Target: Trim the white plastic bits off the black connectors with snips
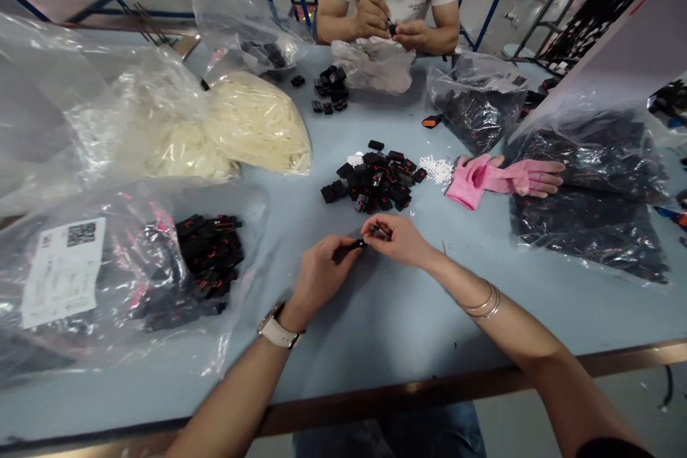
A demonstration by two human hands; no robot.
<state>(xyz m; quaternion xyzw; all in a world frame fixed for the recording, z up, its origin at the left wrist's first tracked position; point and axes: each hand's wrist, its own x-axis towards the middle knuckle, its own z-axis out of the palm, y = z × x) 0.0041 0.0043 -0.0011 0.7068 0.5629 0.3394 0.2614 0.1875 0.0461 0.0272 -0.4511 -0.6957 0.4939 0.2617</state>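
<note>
Low over the table, my left hand (320, 270) pinches a small black plastic connector housing (353, 246) between thumb and fingers. My right hand (396, 237) meets its far end, thumb and forefinger pressed together there. Something thin and dark shows among the right fingers; its kind is too small to tell. Just beyond both hands lies a loose pile of black connector housings (378, 179) with orange-red bits. Beside that pile is a scatter of tiny white pieces (436, 169).
Pink gloves (472, 182) lie to the right, by bags of black parts (585, 215). At left are an open bag of black housings (209, 250) and a bag of cream-coloured pieces (257, 122). Across the table (300, 207), a co-worker's hands (391, 21) hold a small black part.
</note>
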